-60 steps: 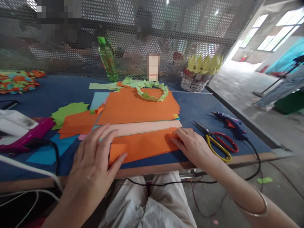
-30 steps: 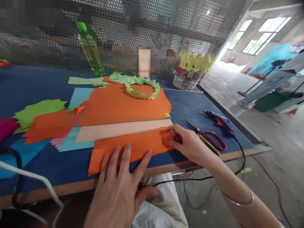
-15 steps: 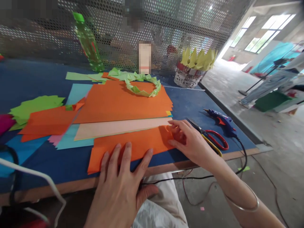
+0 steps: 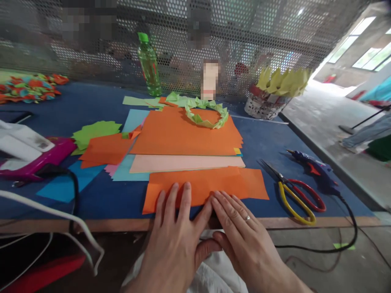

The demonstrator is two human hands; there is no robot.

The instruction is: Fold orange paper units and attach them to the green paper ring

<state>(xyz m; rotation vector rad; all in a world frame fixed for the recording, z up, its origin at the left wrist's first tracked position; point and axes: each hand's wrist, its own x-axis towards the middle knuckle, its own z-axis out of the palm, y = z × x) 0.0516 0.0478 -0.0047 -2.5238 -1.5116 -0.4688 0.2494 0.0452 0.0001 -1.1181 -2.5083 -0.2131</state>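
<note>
Paper strip (image 4: 207, 181) in orange lies along the near edge of the blue tabletop (image 4: 256, 138), under both hands. The left hand (image 4: 175, 236) rests on it with its fingers spread apart, three fingertips well onto the strip and nothing pinched. The right hand (image 4: 242, 232) lies flat with its fingers side by side, tips at the strip's near border and touching or almost touching the left forefinger; it clasps nothing, and a silver ring (image 4: 247, 218) shows on one finger. The two thumbs point at each other below the table edge. A paler orange piece (image 4: 256, 184) extends from the strip's right end; whether it is a flap or a separate sheet I cannot tell.

Just beyond the strip is pale pink paper (image 4: 186, 162), partly covered by a stack of orange sheets (image 4: 180, 134). On that stack sits a light green ring of folded paper (image 4: 195, 119). To the right, red-and-yellow-handled scissors (image 4: 284, 180) lie just beside a dark blue glue gun (image 4: 319, 169). To the left are green sheets (image 4: 96, 132), smaller orange sheets (image 4: 105, 149) and a blue sheet (image 4: 69, 183). A green-capped bottle (image 4: 149, 69) stands at the back, well apart from a basket (image 4: 264, 106) topped with yellow folded paper (image 4: 281, 83).
</note>
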